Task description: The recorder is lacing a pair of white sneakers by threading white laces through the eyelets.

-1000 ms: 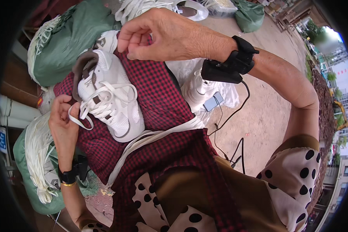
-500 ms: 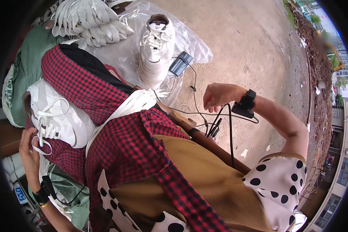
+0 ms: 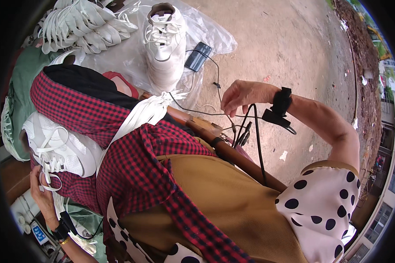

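Note:
A white sneaker [image 3: 68, 147] lies tilted on my lap, on a red-and-black checked cloth [image 3: 136, 175]. My left hand [image 3: 41, 193] is at the near side of its collar, fingers bent around a loop of white shoelace [image 3: 52, 183]; part of the fingers is hidden. Away from the shoe, over the ground at the right, my right hand [image 3: 245, 96] is raised with its fingers curled together, and no object shows in it. Tied around the checked cloth is a bundle of white laces [image 3: 149, 109].
Another white sneaker [image 3: 166, 48] stands on clear plastic sheeting [image 3: 215, 35], beside a black power bank [image 3: 199, 57] with a cable. Stacked white shoe parts [image 3: 74, 24] lie at the far left, near a green sack [image 3: 26, 79]. A brown wooden bar [image 3: 237, 160] runs beside me.
My right hand has moved slightly left and its fingers point further down. The view has shifted, and my left hand stays at the lap sneaker with the lace loop.

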`<state>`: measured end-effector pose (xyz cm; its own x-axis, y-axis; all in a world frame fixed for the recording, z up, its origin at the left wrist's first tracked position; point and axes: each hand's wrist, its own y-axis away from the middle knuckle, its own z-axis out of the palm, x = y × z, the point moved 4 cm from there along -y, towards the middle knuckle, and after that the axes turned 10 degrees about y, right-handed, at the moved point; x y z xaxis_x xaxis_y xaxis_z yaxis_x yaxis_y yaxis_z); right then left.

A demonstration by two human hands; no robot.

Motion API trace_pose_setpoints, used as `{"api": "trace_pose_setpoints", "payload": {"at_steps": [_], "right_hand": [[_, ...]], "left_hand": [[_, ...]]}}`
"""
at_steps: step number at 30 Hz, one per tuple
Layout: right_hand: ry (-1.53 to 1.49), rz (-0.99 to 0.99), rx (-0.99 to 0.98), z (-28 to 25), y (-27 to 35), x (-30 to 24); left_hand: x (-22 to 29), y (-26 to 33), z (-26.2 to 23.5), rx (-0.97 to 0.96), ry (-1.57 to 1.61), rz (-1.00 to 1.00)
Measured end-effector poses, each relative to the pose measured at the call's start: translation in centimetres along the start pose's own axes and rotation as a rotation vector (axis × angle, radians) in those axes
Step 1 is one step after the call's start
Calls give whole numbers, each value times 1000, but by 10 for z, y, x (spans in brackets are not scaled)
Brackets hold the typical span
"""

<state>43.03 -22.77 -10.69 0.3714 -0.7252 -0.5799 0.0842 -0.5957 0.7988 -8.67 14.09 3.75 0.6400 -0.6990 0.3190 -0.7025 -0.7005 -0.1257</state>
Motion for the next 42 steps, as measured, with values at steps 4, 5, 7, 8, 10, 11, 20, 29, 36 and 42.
{"api": "trace_pose_setpoints", "payload": {"at_steps": [4, 5, 7, 8, 10, 11, 20, 29, 36, 42], "right_hand": [[-261, -149, 580, -53, 3, 36], [-219, -148, 448, -42, 0, 18], [-197, -246, 168, -15, -12, -17], [-255, -308, 12, 0, -24, -19], [-122, -175, -256, 24, -44, -11], [28, -101, -310, 34, -52, 1], [236, 296, -365, 97, -54, 78], [-417, 341, -229, 83, -30, 99], [-660, 58, -236, 60, 8, 19], [-433, 186, -171, 72, -3, 59]], "left_hand": [[5, -5, 5, 13, 19, -10], [9, -6, 5, -2, 2, 27], [7, 1, 4, 29, 14, 19], [5, 3, 3, 45, 21, 8], [6, 7, -2, 71, 19, 11], [11, 7, -4, 86, 8, 0], [78, 12, -25, 149, -115, 129], [122, 21, -111, 358, -370, 198], [210, -7, -108, 361, -185, 451], [279, -93, -7, 62, 124, 751]]}}
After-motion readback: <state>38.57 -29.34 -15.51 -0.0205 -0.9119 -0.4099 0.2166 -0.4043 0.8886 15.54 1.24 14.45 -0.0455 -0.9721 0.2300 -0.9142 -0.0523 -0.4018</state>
